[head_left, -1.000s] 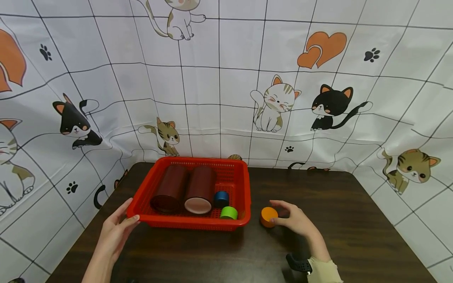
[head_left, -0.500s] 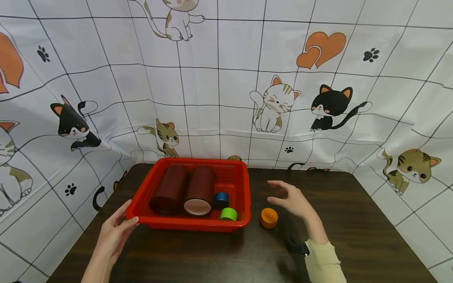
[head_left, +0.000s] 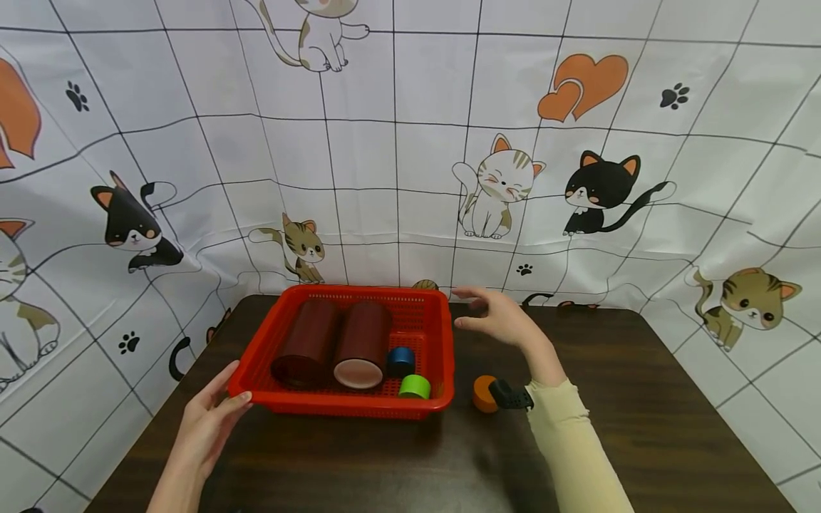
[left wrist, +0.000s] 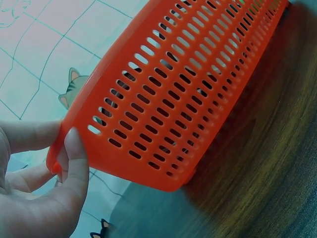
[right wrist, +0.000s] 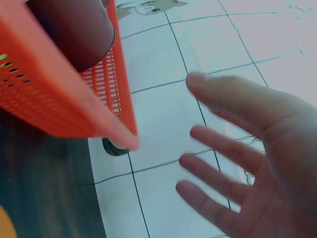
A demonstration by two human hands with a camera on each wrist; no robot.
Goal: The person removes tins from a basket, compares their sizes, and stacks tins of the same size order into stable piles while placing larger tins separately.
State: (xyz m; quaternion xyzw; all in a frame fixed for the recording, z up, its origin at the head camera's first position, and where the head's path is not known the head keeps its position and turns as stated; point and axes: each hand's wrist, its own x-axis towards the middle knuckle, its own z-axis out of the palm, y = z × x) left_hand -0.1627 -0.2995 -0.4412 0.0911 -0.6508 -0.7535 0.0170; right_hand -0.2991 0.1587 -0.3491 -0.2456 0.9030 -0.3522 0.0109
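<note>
A red plastic basket (head_left: 359,406) stands on the dark wooden table. At its front left corner my left hand (head_left: 204,420) grips the rim, thumb outside, as the left wrist view also shows (left wrist: 54,183). Inside lie two dark brown cylinders (head_left: 312,335), side by side, one with a pale end. To their right are a blue cap-like piece (head_left: 401,361) and a bright green one (head_left: 415,387). My right hand (head_left: 500,317) hovers beside the basket's back right corner, fingers spread and holding nothing. Below its wrist an orange round piece (head_left: 484,394) sits on the table, partly covered by the watch strap.
Bare wooden tabletop (head_left: 616,399) extends to the right of the basket and in front of it. A white sheet (head_left: 410,157) with printed cats and grid lines hangs behind the table and along both sides. A black watch (head_left: 509,394) is on the right wrist.
My right hand has left the orange piece on the table and moved up and away toward the basket's back right corner. The left hand keeps its grip; the basket has not visibly moved.
</note>
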